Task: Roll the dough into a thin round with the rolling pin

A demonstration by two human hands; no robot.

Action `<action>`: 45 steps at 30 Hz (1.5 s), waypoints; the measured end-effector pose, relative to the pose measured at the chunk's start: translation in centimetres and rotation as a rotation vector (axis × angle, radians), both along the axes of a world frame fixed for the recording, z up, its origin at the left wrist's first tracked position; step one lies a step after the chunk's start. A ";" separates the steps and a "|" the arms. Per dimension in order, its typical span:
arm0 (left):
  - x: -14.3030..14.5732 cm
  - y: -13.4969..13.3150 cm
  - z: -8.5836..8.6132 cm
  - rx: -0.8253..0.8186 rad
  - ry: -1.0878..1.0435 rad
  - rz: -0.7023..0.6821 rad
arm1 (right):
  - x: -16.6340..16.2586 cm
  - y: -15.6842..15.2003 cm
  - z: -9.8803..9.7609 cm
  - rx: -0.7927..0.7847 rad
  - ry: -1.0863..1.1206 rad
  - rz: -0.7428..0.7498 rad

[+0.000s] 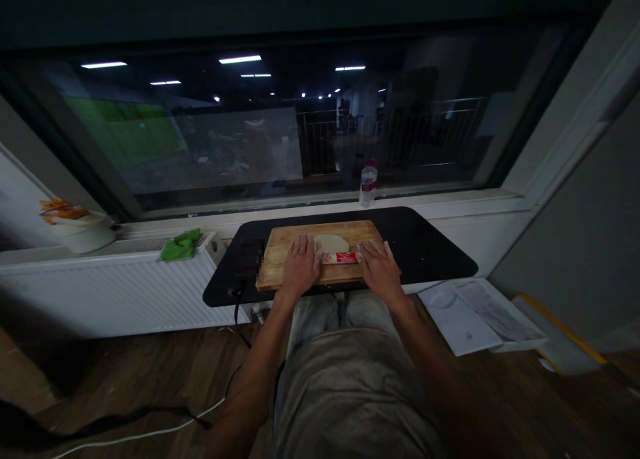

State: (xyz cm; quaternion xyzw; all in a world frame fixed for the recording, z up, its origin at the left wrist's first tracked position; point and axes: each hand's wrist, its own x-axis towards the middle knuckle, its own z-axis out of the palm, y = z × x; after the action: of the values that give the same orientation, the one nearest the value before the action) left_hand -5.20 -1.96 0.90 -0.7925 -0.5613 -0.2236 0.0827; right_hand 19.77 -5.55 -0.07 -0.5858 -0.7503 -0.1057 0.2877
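A thin round of pale dough (331, 244) lies on a wooden board (280, 266). Across its near edge rests a rolling pin (340, 258) with a red and white label in its middle. Over the pin's left end lies my left hand (302, 264), palm down, its fingers stretched forward and flat. My right hand (379, 264) covers the other end in the same way, fingers extended over the pin. Both ends of the pin are hidden under my hands.
The board sits on a black tabletop (430, 249) with a dark box-like thing at its left. A water bottle (369, 184) stands on the windowsill behind. A green cloth (181, 245) and a white pot (83, 232) rest by the radiator (125, 299). An open white box (465, 319) lies low right.
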 end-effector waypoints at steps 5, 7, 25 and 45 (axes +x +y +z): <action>0.5 2.0 0.9 -0.048 0.016 0.058 | -0.5 2.4 1.6 -0.085 -0.028 -0.018; 0.6 2.7 1.2 -0.074 0.013 0.075 | -0.6 3.1 2.1 -0.113 -0.045 -0.020; -0.1 0.1 0.3 -0.019 -0.057 -0.058 | -0.5 0.3 -0.2 0.003 0.003 -0.028; -1.4 5.3 -1.7 -0.038 -0.019 -0.178 | -1.3 -1.4 -0.1 0.088 -0.078 -0.040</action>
State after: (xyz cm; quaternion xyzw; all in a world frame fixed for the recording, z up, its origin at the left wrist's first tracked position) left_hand -6.59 3.35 -0.79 -0.8385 -0.4935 -0.2271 0.0421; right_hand 18.46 -6.98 -0.15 -0.5829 -0.7437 -0.1667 0.2816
